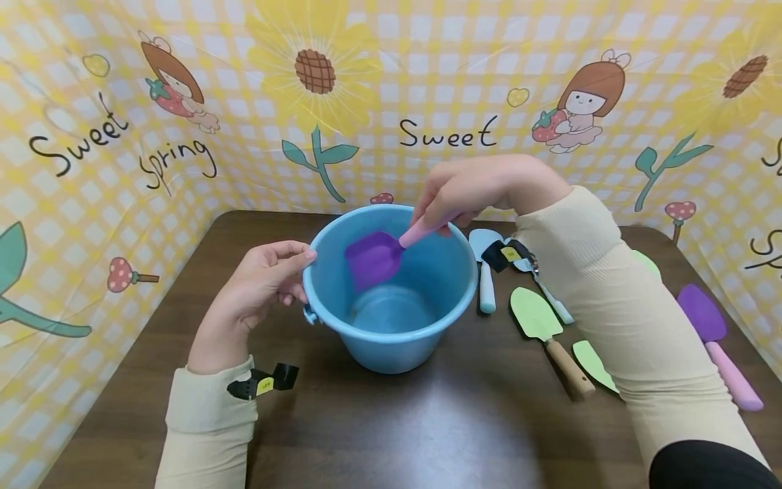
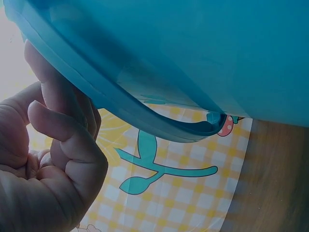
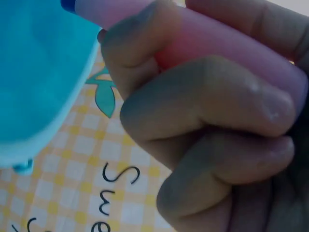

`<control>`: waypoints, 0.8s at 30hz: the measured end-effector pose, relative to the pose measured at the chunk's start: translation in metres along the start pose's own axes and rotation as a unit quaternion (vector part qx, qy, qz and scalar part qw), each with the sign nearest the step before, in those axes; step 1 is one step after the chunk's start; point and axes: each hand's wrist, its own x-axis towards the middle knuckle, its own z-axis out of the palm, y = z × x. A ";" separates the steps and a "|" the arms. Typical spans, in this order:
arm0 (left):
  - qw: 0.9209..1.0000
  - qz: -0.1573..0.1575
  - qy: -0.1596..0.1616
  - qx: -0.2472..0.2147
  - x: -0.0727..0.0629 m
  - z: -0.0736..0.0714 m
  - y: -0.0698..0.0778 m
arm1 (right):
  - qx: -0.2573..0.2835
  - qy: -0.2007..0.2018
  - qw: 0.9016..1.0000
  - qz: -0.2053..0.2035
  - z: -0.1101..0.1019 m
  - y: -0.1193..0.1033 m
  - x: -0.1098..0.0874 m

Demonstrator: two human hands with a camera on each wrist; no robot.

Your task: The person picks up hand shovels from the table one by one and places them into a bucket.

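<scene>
A blue bucket (image 1: 391, 353) stands upright on the dark wooden table (image 1: 342, 435). At its left edge my left hand (image 1: 259, 285) pinches the rim between thumb and fingers. The left wrist view shows those fingers (image 2: 70, 106) against the bucket's rim, with its curved blue carrying handle (image 2: 178, 130) beside them. Over the far right of the rim, my right hand (image 1: 473, 187) grips the pink handle (image 3: 222, 46) of a toy shovel. The shovel's flat purple blade (image 1: 374, 259) points left and down inside the bucket, above the bottom.
Right of the bucket lie a light blue shovel (image 1: 487, 288), another blue-handled tool (image 1: 552, 299), a green trowel (image 1: 534, 314) with a wooden handle, and a green blade (image 1: 592, 363) partly under my sleeve. Farther right is a purple trowel (image 1: 702, 312). Checked cloth (image 1: 415, 88) hangs behind.
</scene>
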 end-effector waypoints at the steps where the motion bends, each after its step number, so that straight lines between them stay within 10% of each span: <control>1: 1.000 0.000 0.000 0.000 0.000 0.000 0.000 | -0.009 -0.006 1.000 -0.002 0.000 -0.002 0.003; 24: 1.000 0.007 -0.011 0.002 0.000 -0.001 -0.001 | -0.141 -0.094 0.979 0.109 0.007 -0.017 0.074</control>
